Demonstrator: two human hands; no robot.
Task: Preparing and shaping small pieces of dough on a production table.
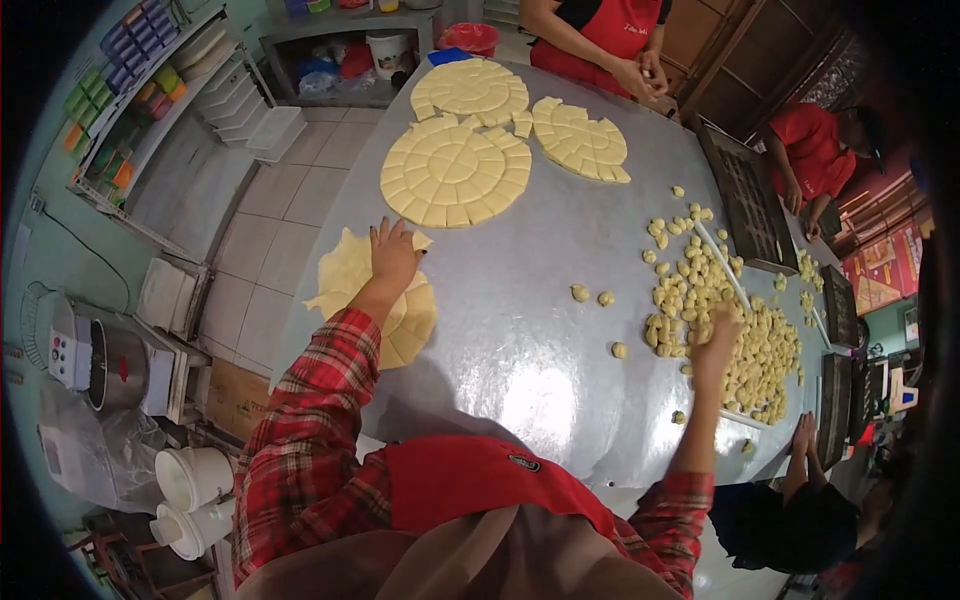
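Observation:
My left hand (394, 255) lies with fingers spread on an uneven, torn-edged sheet of pale yellow dough (405, 328) at the table's left side. At the right, my right hand (718, 335) reaches into a large heap of small dough balls (765, 370); its fingers are blurred and partly hidden, so what they hold does not show. A white rod (722, 265) lies along the heap. Three loose dough balls, one of them a dough ball (620, 350) nearest me, sit left of the heap. Farther off lies a dough round (455, 172) scored into many pieces.
Two more cut dough rounds, a whole one (470, 88) and a partial one (580, 140), lie at the metal table's (500, 300) far end. Dark trays (748, 200) line the right edge. Co-workers in red aprons (605, 45) stand opposite. White buckets (192, 478) and a mixer (110, 360) stand left.

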